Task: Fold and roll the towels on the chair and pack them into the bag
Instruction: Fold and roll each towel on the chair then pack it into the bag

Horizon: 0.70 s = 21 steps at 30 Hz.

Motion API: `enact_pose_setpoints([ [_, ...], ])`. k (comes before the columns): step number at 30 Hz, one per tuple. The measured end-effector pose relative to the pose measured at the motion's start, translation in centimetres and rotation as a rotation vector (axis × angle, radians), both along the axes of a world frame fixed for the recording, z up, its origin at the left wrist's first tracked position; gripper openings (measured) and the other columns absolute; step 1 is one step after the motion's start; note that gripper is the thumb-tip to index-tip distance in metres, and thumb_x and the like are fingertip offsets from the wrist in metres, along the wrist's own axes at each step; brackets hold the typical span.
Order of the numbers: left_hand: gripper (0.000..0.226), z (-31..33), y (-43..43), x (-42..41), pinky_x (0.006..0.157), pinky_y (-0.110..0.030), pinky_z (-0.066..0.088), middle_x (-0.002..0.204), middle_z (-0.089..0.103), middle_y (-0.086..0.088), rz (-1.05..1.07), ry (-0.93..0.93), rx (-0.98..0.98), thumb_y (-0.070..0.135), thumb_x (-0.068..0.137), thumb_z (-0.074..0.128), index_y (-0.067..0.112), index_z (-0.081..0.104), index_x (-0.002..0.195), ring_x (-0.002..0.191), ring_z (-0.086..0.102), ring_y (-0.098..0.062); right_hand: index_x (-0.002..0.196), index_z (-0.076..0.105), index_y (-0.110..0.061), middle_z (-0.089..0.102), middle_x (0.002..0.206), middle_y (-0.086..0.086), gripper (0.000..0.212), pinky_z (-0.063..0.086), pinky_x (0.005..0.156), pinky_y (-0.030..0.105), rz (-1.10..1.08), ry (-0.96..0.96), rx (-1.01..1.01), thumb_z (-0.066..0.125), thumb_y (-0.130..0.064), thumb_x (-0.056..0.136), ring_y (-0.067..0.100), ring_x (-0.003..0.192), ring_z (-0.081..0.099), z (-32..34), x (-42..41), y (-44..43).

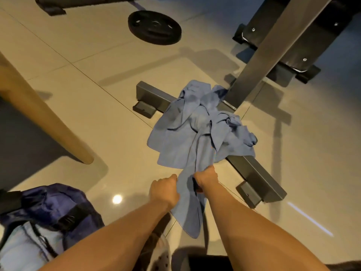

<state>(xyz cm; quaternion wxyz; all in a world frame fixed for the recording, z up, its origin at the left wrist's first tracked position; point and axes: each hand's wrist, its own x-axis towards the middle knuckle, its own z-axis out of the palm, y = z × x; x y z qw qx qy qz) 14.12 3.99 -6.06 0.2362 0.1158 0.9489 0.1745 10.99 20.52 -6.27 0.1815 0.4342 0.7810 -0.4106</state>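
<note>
A heap of blue towels (197,126) lies crumpled on the tiled floor, draped over a grey metal base bar. One towel (190,208) stretches from the heap toward me and hangs down between my arms. My left hand (165,187) grips its left edge, fingers curled. My right hand (206,178) grips the same towel close to the heap. At the lower left an open dark blue bag (52,210) sits on the floor, with light blue fabric showing inside it.
The grey metal base bar (256,173) with black feet runs diagonally under the towels, and a slanted grey post (259,61) rises from it. A black weight plate (154,27) lies on the floor beyond. A wooden leg (48,122) slants at left.
</note>
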Motion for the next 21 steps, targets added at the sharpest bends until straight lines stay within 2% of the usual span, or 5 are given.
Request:
enact_pose_setpoints([
  [3, 0.006, 0.1, -0.5, -0.3, 0.076, -0.032, 0.041, 0.100, 0.071, -0.004, 0.078, -0.057, 0.096, 0.019, 0.092, 0.055, 0.021, 0.061, 0.093, 0.096, 0.065, -0.030, 0.145, 0.032, -0.004, 0.054, 0.128, 0.023, 0.068, 0.055, 0.084, 0.047, -0.078, 0.021, -0.024, 0.068, -0.011, 0.088, 0.042, 0.110, 0.059, 0.9, -0.1, -0.9],
  [6, 0.010, 2.0, -2.1, -1.8, 0.072, -0.039, 0.054, 0.080, 0.069, -0.005, 0.219, -0.105, 0.303, 0.023, 0.085, 0.064, 0.015, 0.066, 0.080, 0.081, 0.066, -0.031, 0.080, 0.051, -0.008, 0.055, 0.078, 0.016, 0.016, 0.043, 0.063, 0.038, -0.083, 0.088, -0.069, 0.066, -0.003, 0.084, 0.029, 0.074, 0.054, 1.4, -0.3, -2.0],
  [8, 0.015, 4.0, -3.8, -2.9, 0.066, -0.037, 0.050, 0.070, 0.064, -0.005, 0.281, -0.084, 0.383, 0.024, 0.085, 0.068, 0.014, 0.063, 0.074, 0.073, 0.062, -0.030, 0.060, 0.032, -0.015, 0.037, 0.058, 0.009, 0.043, 0.039, 0.059, 0.039, -0.041, 0.180, -0.049, 0.066, -0.002, 0.083, 0.025, 0.063, 0.042, 2.4, -0.9, -2.9],
  [17, 0.013, 15.7, -11.9, -6.6, 0.064, -0.032, 0.048, 0.080, 0.070, -0.010, 0.468, -0.015, 0.398, 0.022, 0.083, 0.075, 0.011, 0.070, 0.087, 0.071, 0.062, -0.023, 0.056, 0.027, -0.018, 0.026, 0.052, 0.006, 0.054, 0.031, 0.057, 0.034, 0.121, 0.663, -0.008, 0.064, -0.015, 0.096, 0.021, 0.052, 0.029, 18.0, -6.3, -8.1],
  [21, 0.028, 23.7, -12.4, -6.4, 0.071, -0.029, 0.051, 0.090, 0.068, 0.000, 0.461, 0.140, 0.693, 0.025, 0.081, 0.083, 0.024, 0.068, 0.104, 0.078, 0.062, -0.014, 0.060, 0.045, -0.010, 0.045, 0.061, 0.018, 0.040, 0.046, 0.057, 0.042, 0.134, 0.643, -0.135, 0.065, -0.010, 0.095, 0.027, 0.057, 0.045, 26.8, -7.1, -9.7],
])
